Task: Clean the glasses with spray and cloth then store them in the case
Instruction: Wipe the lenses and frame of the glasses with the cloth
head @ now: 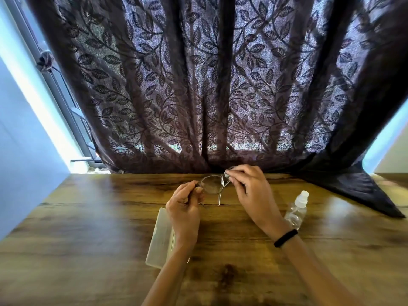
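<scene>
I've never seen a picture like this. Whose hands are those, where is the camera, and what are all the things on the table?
No machine here: a person wears one wide-angle camera on the head, looking down at their own hands. The left hand holds the glasses at one end of the frame. The right hand pinches a small pale cloth against the other lens. On the wooden table lie a pale glasses case, shut, and a clear spray bottle on its side. A patterned curtain hangs behind.
</scene>
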Motion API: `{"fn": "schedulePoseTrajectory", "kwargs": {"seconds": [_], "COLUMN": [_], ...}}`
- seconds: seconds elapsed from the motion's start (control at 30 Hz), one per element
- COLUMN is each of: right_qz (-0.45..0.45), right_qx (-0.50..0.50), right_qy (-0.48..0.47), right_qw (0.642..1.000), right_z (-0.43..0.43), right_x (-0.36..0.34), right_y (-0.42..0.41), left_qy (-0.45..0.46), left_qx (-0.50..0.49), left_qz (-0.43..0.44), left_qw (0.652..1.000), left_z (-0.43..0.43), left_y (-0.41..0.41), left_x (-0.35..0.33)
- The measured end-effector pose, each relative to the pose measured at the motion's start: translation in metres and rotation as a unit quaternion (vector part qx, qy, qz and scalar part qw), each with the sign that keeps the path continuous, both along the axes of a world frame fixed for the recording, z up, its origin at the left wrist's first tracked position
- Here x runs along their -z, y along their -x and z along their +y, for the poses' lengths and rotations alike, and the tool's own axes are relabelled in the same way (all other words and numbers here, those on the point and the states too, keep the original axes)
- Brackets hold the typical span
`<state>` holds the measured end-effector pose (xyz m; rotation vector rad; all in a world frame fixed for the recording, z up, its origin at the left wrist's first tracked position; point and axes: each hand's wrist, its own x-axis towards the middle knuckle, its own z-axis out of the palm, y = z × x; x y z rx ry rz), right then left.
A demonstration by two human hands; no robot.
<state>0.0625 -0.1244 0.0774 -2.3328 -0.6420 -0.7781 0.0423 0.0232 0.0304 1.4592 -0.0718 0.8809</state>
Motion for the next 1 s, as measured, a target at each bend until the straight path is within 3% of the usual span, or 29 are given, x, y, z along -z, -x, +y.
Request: {"fn": "schedulePoseTrajectory", "kwargs": {"seconds": [0.27, 0.7, 0.8, 0.9, 0.93, 1.0], "right_qz": [-0.019, 0.186, 0.237, 0.277, 0.282, 0.28], "right_qx": [0.009, 0.047, 0.052, -0.014, -0.043, -0.084], "right_qy": [0.016, -0.101, -0.285, -0.522, -0.563, -0.586], "right_qw": [1.0, 0.976, 0.927, 0.807, 0.776, 0.756], "right_z": [-0.027, -0.047, -0.046, -0.044, -0.043, -0.041], "right_x": [0.025, 0.081, 0.073, 0.048, 0.038, 0.018], "right_y": [-0.001, -0.006, -0.009, -0.018, -0.021, -0.026], "left_qy": [0.039, 0.034, 0.058, 0.08, 0.078, 0.073], "left_qx": [-0.017, 0.005, 0.015, 0.026, 0.03, 0.045], "left_qz": [-0.014, 0.006, 0.021, 0.045, 0.052, 0.061], "left_qw": [0.999, 0.999, 0.998, 0.995, 0.995, 0.994], "left_z": [0.012, 0.013, 0.015, 0.017, 0.017, 0.016], "left_y": [-0.002, 0.003, 0.005, 0.006, 0.006, 0.007], "left_x": [-0.004, -0.008, -0.008, -0.006, -0.005, -0.005]}}
